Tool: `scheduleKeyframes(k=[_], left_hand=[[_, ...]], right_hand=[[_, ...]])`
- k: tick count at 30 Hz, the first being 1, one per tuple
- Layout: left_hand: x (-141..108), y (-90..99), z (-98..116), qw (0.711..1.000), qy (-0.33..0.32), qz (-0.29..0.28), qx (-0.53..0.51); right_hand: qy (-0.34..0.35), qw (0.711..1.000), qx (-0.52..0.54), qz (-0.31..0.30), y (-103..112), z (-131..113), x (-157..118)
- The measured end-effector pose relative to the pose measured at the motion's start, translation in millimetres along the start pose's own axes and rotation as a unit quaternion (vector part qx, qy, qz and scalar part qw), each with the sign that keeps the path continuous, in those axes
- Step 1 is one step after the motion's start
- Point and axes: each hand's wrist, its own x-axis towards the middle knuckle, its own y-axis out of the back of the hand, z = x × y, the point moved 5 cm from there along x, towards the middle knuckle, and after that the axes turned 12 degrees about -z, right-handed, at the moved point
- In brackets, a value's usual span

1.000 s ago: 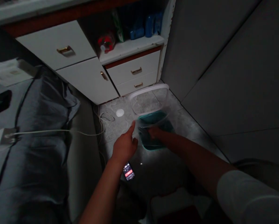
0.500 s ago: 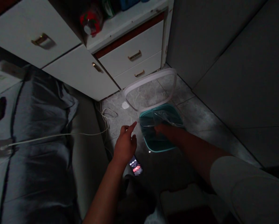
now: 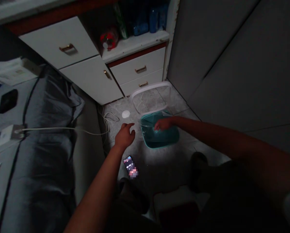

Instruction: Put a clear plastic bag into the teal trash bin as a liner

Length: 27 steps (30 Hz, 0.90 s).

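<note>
Nearest, at the bottom of the view, a pale box-like object with a dark red top [image 3: 177,212] sits between the person's legs, its exact kind too dark to tell. Just ahead on the grey tiled floor [image 3: 157,168] lies a smartphone [image 3: 129,165], its screen lit. Beyond the phone, the left hand [image 3: 125,136] hovers left of the teal bin [image 3: 161,144], released, with its fingers partly bent and the index finger pointing toward the bin. The right hand [image 3: 163,124] is over the bin's opening, its fingers curled in by the clear plastic [image 3: 150,124]; whether they pinch it cannot be told. The bin stands on the floor with the plastic across its mouth, and a whitish rim [image 3: 151,86] forms a loop at its far side. Left of that loop, a white disc [image 3: 126,114] lies flat near a loose white cable [image 3: 108,120], which runs back to a white box-shaped device [image 3: 10,134] on the grey-covered bed [image 3: 48,155]. A black phone-like object [image 3: 8,101] also rests there. Farthest, a white cabinet [image 3: 91,79] with gold handles has an open shelf [image 3: 137,45] holding a red-wrapped bottle [image 3: 109,38] and blue packages [image 3: 157,19].
</note>
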Motion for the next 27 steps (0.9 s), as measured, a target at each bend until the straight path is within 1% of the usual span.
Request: scheduleKeyframes(k=[1,2,3,4,5,6,7,8,9,10,11,12,14,15,16,17,19,22,25,27], left_hand=[[1.8,0.3,-5.6,1.000,0.007,0.001,0.006],[3.1,0.8,-10.6,1.000,0.016,0.001,0.013],[3.6,1.9,-14.8,0.999,0.026,0.004,0.020],[3.0,3.7,-17.5,0.999,0.036,0.013,0.030],[1.0,6.4,-18.4,0.998,0.047,0.031,0.042],[-2.4,9.9,-17.3,0.995,0.057,0.059,0.057],[-6.9,13.8,-14.0,0.991,0.062,0.095,0.071],[-12.1,17.0,-8.4,0.986,0.060,0.132,0.086],[-17.3,18.8,-0.9,0.981,0.047,0.162,0.099],[-21.3,18.0,7.9,0.978,0.021,0.175,0.112],[-23.7,14.0,17.3,0.978,-0.015,0.166,0.124],[-24.7,6.9,26.5,0.980,-0.059,0.135,0.136],[-24.6,-13.4,39.9,0.977,-0.141,0.038,0.157],[-24.3,-24.0,43.1,0.972,-0.168,-0.008,0.165],[-23.8,-33.2,43.9,0.967,-0.181,-0.043,0.173],[-23.2,-40.8,43.1,0.964,-0.184,-0.065,0.180],[-21.8,-51.7,39.4,0.960,-0.177,-0.090,0.198],[-20.4,-60.0,34.9,0.955,-0.161,-0.106,0.223],[-18.8,-62.8,32.5,0.959,-0.139,-0.106,0.223],[-17.7,-64.8,31.7,0.962,-0.133,-0.108,0.210]], right_hand=[[-0.018,1.000,0.017,0.011,14.8,6.6,-16.0],[-0.046,0.995,0.060,0.058,31.9,16.3,-35.2],[-0.087,0.985,0.083,0.123,48.2,27.6,-57.0],[-0.139,0.970,0.075,0.186,61.0,38.6,-80.1],[-0.193,0.951,0.045,0.238,68.5,47.6,-102.7],[-0.242,0.931,-0.004,0.274,70.6,53.2,-123.1],[-0.279,0.913,-0.061,0.293,66.8,55.3,-139.8],[-0.297,0.900,-0.116,0.298,57.8,54.1,-152.2],[-0.298,0.892,-0.164,0.298,44.8,50.2,-160.6],[-0.281,0.892,-0.200,0.293,29.0,44.1,-165.1],[-0.255,0.895,-0.228,0.285,11.9,36.6,-166.6],[-0.225,0.901,-0.248,0.275,-5.1,28.7,-165.6],[-0.172,0.912,-0.278,0.249,-34.2,14.2,-158.0],[-0.152,0.916,-0.289,0.234,-45.0,8.8,-152.3],[-0.137,0.918,-0.299,0.223,-53.0,4.9,-146.2],[-0.126,0.918,-0.310,0.213,-58.6,2.5,-139.8],[-0.109,0.917,-0.333,0.189,-64.9,1.8,-127.5],[-0.104,0.908,-0.373,0.159,-66.0,8.8,-116.1],[-0.127,0.893,-0.402,0.157,-59.8,19.7,-114.6],[-0.138,0.889,-0.406,0.161,-55.0,26.5,-115.6]])
